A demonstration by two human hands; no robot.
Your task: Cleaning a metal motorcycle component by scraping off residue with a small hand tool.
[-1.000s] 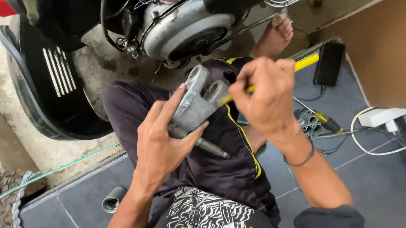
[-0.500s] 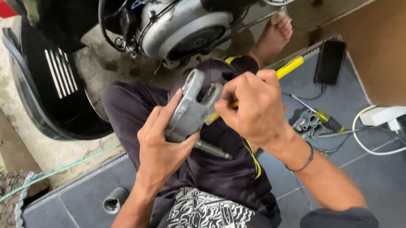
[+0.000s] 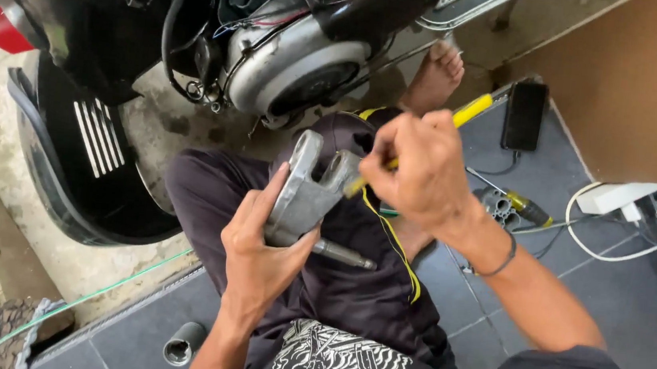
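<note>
left hand (image 3: 263,242) fingers wrapped around a grey cast-metal bracket with a steel pin (image 3: 307,194), held over the lap. right hand (image 3: 418,169) fingers clenched on a yellow-handled screwdriver (image 3: 471,108) (tip hidden), just right of the left fingertips.

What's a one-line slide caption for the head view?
Seated by a scooter engine, left hand grips a grey metal part while right hand works a yellow-handled screwdriver into it.

Socket (image 3: 183,347) left of lap — phone (image 3: 525,115) right.
</note>
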